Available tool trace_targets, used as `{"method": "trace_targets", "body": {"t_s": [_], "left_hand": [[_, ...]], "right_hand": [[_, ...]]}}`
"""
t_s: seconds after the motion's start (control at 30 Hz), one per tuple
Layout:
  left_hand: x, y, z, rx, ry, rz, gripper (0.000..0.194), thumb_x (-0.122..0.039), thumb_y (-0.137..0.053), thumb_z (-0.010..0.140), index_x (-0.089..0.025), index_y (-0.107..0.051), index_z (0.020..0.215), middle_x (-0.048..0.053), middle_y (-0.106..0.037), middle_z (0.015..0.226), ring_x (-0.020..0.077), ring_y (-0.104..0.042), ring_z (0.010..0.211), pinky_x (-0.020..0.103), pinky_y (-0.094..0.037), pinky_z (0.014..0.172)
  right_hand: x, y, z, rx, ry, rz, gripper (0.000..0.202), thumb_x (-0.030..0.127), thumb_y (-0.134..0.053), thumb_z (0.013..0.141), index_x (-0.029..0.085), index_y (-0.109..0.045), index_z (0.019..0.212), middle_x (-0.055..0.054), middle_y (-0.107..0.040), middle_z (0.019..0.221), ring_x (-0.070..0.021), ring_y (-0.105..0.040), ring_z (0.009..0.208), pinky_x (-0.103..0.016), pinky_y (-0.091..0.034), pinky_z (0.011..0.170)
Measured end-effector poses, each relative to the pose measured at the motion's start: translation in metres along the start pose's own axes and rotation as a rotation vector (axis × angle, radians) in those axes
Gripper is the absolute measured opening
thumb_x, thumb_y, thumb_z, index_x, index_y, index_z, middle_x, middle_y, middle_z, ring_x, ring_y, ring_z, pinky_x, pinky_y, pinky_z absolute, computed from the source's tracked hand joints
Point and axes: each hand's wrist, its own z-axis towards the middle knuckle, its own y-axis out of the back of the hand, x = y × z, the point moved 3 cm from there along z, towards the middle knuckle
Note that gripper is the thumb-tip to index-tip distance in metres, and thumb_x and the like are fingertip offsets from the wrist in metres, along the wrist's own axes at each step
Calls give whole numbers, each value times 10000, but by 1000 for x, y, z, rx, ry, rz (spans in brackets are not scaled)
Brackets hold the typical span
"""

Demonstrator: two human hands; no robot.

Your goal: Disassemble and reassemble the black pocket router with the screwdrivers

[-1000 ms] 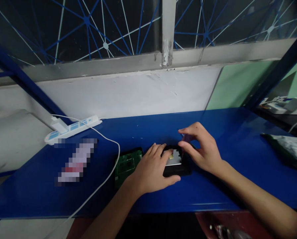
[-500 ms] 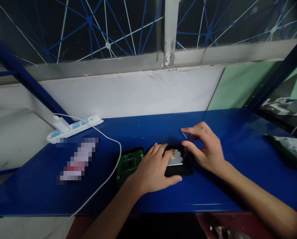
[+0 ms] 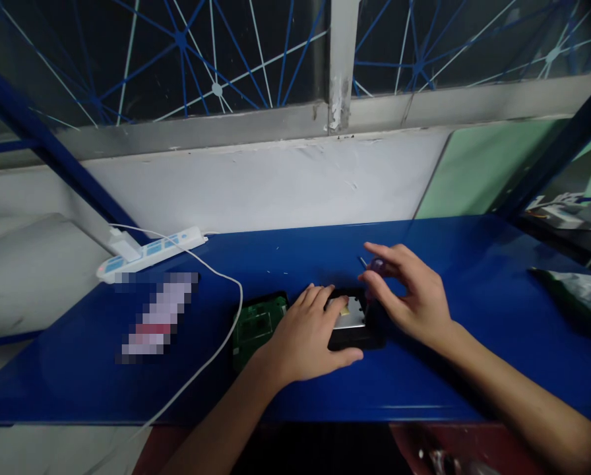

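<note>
My left hand [image 3: 305, 336] lies with fingers spread across a black device casing [image 3: 357, 340], its fingertips on the silver metal plate [image 3: 351, 319] inside. A small yellowish patch [image 3: 345, 308] shows on that plate by the index finger. Above the casing's right end, my right hand [image 3: 411, 293] pinches a screwdriver [image 3: 377, 266] with a see-through purple handle between thumb and fingers. Its tip is too dark to make out. Against the left wrist sits another black part with a green circuit board [image 3: 258, 323], partly covered by that hand.
A white power strip [image 3: 152, 253] with a plug stands at the back left of the blue table [image 3: 315, 247]. Its white cable [image 3: 240, 297] curves past the circuit board to the front edge. A blurred-out item [image 3: 161, 313] lies left, a green-and-silver bag [image 3: 580, 300] right.
The right index finger has lifted and straightened a little, showing more of the purple handle. My left hand stays in place on the casing. The whole view has shifted slightly.
</note>
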Motion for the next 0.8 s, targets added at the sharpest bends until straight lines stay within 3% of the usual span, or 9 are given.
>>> {"method": "trace_targets", "body": {"t_s": [0.13, 0.33, 0.47, 0.6, 0.7, 0.8], "left_hand": [[0, 0, -1, -4, -8, -4, 790, -645, -674, 805, -218, -419, 1418, 137, -438, 1518, 368, -369, 1425, 558, -257, 1204], [1, -1, -1, -21, -11, 4, 760, -640, -687, 795, -211, -451, 1376, 152, -450, 1502, 374, -390, 1410, 555, -270, 1197], [1, -1, -1, -19, -8, 8, 782, -643, -687, 792, -201, -447, 1390, 156, -446, 1500, 376, -391, 1407, 548, -271, 1197], [1, 0, -1, 4, 6, 6, 810, -643, -684, 795, -204, -421, 1423, 152, -441, 1507, 379, -387, 1406, 552, -280, 1191], [1, 0, 0, 5, 6, 8, 801, -641, -681, 799, -204, -425, 1420, 150, -443, 1506, 378, -375, 1414, 551, -275, 1193], [0, 0, 0, -4, 0, 8, 779, -640, -689, 794, -197, -454, 1390, 151, -457, 1493, 372, -391, 1404, 540, -267, 1199]], "right_hand": [[2, 1, 1, 1, 76, -63, 333, 204, -680, 887, 230, -639, 1216, -22, -571, 825, -179, -604, 776, -366, -545, 704], [3, 3, -1, 59, 7, 108, 485, 108, -410, 990, 259, -477, 1446, -91, -649, 1198, -161, -696, 899, -362, -582, 774], [3, 4, 1, -14, 36, 23, 498, 110, -590, 930, 269, -534, 1398, -41, -712, 1015, -145, -679, 772, -326, -564, 716], [3, 5, 3, -20, 84, -21, 343, 215, -726, 863, 243, -664, 1199, -15, -626, 809, -164, -615, 729, -330, -526, 663], [3, 5, 2, 13, 81, -8, 270, 239, -610, 940, 221, -662, 1204, -41, -617, 844, -178, -621, 778, -351, -531, 687], [4, 4, 0, 43, 35, 61, 373, 172, -435, 997, 216, -591, 1333, -96, -654, 1077, -183, -668, 888, -382, -558, 765]]}}
